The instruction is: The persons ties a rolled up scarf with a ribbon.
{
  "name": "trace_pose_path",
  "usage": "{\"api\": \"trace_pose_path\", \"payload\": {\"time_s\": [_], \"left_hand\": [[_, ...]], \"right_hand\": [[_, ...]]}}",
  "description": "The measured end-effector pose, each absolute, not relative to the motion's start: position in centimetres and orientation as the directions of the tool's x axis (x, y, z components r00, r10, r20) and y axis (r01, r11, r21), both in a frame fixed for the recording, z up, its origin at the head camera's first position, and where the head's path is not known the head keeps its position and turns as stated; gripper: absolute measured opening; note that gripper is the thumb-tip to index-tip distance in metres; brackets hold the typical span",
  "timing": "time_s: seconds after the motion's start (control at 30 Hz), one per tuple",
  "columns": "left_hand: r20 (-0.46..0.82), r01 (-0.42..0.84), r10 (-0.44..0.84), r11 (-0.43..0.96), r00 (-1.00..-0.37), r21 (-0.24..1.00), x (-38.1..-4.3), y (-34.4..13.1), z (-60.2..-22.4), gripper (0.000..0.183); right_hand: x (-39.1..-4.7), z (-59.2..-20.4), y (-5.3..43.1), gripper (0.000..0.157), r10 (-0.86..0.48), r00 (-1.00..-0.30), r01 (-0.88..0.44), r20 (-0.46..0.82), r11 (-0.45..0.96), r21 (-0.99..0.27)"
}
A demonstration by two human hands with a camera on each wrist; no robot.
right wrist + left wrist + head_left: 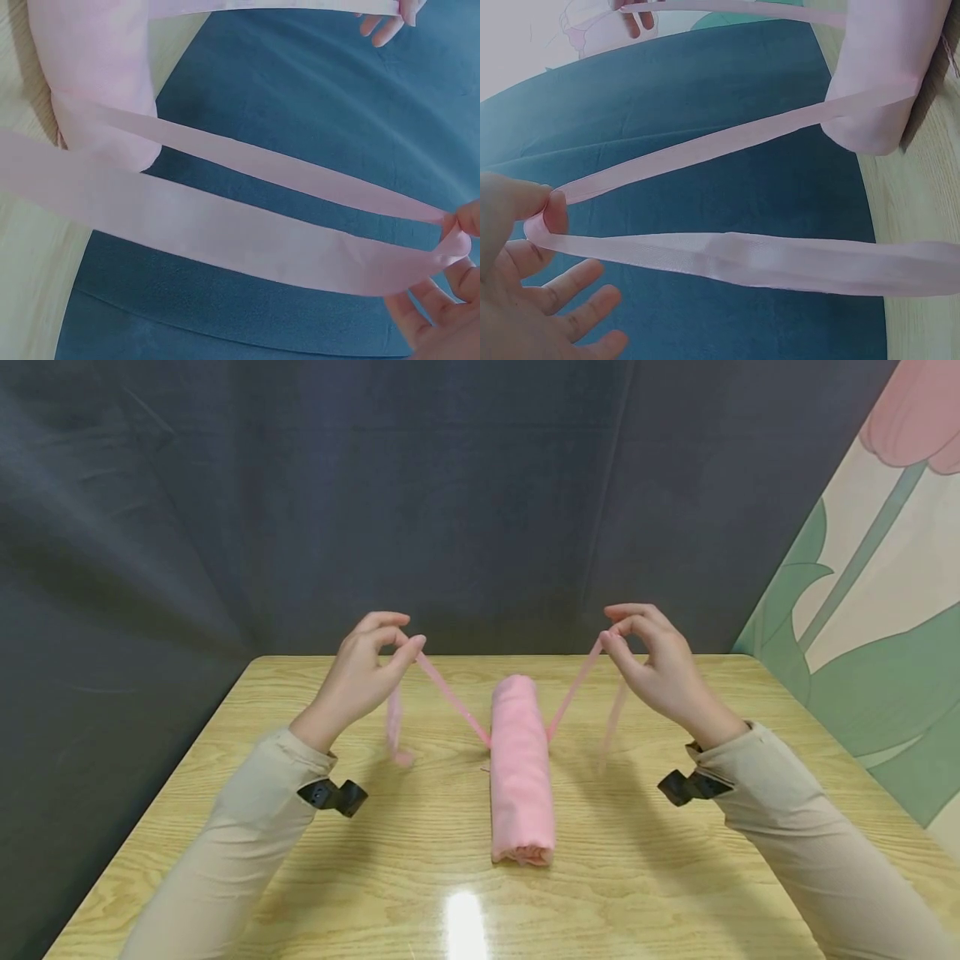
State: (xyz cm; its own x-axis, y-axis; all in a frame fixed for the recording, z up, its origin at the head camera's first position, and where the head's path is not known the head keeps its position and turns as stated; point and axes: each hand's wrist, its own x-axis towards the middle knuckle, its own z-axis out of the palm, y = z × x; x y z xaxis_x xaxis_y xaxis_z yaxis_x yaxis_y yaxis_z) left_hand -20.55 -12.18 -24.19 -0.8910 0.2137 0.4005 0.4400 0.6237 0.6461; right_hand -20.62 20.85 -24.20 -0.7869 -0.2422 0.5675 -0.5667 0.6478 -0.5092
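Note:
A rolled pink cloth (521,768) lies lengthwise on the table, its near end showing the coiled layers. From under its two sides a pink ribbon (453,697) rises in a wide V. My left hand (367,670) pinches one length between thumb and index finger, above the table left of the roll. The right hand (658,667) pinches the other length at about the same height on the right. Past each pinch a loose ribbon tail hangs down; the left tail (393,727) reaches the tabletop. In the left wrist view the ribbon (697,154) runs taut to the roll (885,75).
The wood-grain table (420,827) spreads under both forearms. Behind it hangs a dark curtain (450,510), and a wall with a painted tulip (885,552) stands at the right. Small black cameras sit on both wrists.

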Motion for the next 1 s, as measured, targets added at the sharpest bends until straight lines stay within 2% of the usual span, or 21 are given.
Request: {"api": "trace_pose_path", "payload": {"time_s": [1.0], "left_hand": [[0.422, 0.483, 0.247, 0.569, -0.872, 0.665, -20.1, -9.8, -22.8, 0.028]], "right_hand": [[-20.4, -23.6, 18.6, 0.012, -0.306, -0.739, -0.651, 0.600, 0.555, -0.518]]}}
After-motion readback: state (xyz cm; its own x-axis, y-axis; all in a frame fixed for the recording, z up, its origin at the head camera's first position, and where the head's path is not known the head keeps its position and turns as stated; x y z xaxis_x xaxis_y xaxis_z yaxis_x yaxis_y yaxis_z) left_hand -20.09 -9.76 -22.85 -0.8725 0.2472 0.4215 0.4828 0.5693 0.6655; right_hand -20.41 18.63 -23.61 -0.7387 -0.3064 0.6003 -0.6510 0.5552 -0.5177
